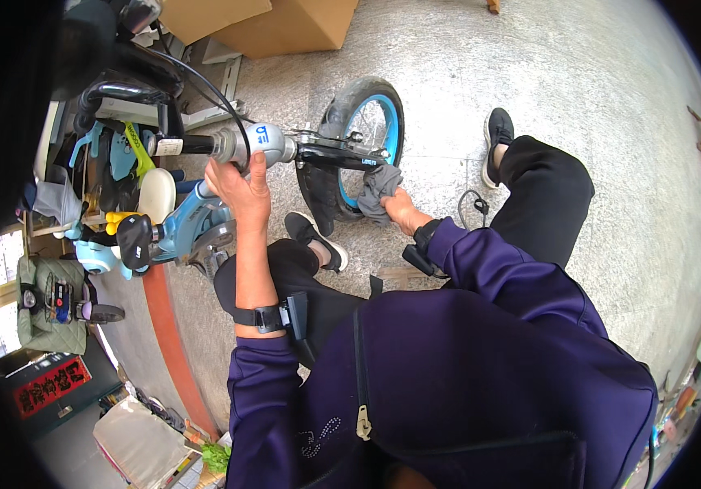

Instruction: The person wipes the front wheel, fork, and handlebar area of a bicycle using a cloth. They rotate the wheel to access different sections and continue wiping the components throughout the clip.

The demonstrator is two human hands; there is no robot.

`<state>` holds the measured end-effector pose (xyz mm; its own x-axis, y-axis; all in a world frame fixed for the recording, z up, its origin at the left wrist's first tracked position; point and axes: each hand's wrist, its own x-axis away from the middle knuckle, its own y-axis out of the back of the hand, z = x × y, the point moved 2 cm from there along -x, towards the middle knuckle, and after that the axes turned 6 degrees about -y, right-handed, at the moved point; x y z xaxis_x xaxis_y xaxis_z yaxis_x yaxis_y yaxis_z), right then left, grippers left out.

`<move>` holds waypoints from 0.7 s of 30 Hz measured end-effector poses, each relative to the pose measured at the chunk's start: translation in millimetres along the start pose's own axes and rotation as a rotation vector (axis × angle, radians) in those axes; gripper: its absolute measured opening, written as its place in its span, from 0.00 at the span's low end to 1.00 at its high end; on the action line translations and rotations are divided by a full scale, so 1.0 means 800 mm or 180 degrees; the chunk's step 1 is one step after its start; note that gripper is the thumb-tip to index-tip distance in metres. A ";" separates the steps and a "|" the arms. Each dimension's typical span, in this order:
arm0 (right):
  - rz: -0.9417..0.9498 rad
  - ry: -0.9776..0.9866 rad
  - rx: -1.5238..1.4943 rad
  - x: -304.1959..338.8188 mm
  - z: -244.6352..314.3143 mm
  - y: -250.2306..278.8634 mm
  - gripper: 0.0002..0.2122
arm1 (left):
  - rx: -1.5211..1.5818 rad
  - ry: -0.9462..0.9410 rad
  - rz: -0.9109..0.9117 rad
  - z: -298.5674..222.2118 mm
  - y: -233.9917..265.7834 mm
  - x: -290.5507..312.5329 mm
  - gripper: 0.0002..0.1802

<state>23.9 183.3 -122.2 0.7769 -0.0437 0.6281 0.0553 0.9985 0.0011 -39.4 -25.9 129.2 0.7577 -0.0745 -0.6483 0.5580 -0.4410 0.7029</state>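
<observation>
A small blue bicycle (pixel 190 220) stands before me, its front wheel (pixel 395 114) with a black tyre and blue rim turned toward the right. My left hand (pixel 242 189) wraps round the grey head tube (pixel 262 138), just below the handlebar stem; the fingertips are hidden behind it. In my right hand (pixel 403 208) a crumpled grey cloth (pixel 379 191) is bunched against the lower end of the black fork (pixel 338 156), by the wheel's hub. Black cables (pixel 220 96) loop from the handlebar past the head tube. Straps with small black boxes sit on both wrists.
Cardboard boxes (pixel 285 28) stand at the far side. Blue and yellow items and another small bike-like thing crowd the left. A thin black cord (pixel 472 208) lies on the concrete floor (pixel 440 73) near my right foot. A red-brown stripe (pixel 173 334) crosses the floor at left.
</observation>
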 end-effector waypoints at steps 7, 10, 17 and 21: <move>0.0713 -0.0916 -0.1331 0.059 0.086 0.029 0.15 | 0.0216 0.0274 -0.0155 -0.017 0.005 0.002 0.35; 0.1014 -0.0783 -0.1982 0.077 0.122 0.042 0.16 | 0.0262 0.0342 -0.0512 -0.038 0.008 0.018 0.36; 0.2142 -0.0276 -0.2990 0.120 0.187 0.062 0.19 | 0.1669 0.0950 0.0663 -0.121 -0.009 0.080 0.34; 0.2291 -0.0143 -0.2314 0.142 0.192 0.072 0.19 | 0.3891 0.2068 0.1380 -0.141 -0.046 0.101 0.24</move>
<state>19.1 241.1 68.9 0.7525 0.5744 0.3221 -0.0365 0.5247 -0.8505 39.6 85.3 83.5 0.9908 -0.1335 0.0243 -0.1307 -0.9870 -0.0940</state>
